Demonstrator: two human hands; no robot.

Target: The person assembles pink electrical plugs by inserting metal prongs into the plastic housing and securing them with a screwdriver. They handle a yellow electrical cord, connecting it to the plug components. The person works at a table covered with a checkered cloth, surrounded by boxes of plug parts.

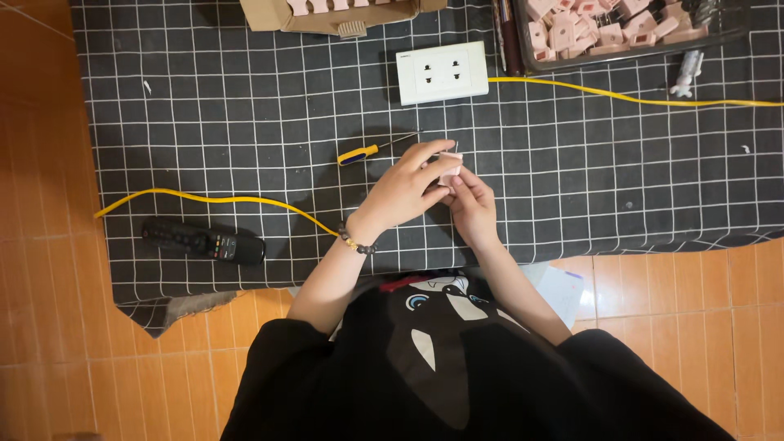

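Note:
Both my hands meet over a black cloth with a white grid (245,122) on an orange tiled floor. My left hand (404,189), with a bead bracelet at the wrist, closes over a small pale pink plastic part (451,167). My right hand (472,204) pinches the same part from below. A screwdriver with a yellow and blue handle (367,151) lies just left of my hands. A white wall socket plate (442,73) lies farther away, with a yellow wire (621,98) running from it to the right.
A cardboard box (327,15) and a dark tray of several pink parts (604,28) stand at the cloth's far edge. A black remote control (204,241) lies at the near left, beside another yellow wire (212,198). A small white figure (686,72) lies near the tray.

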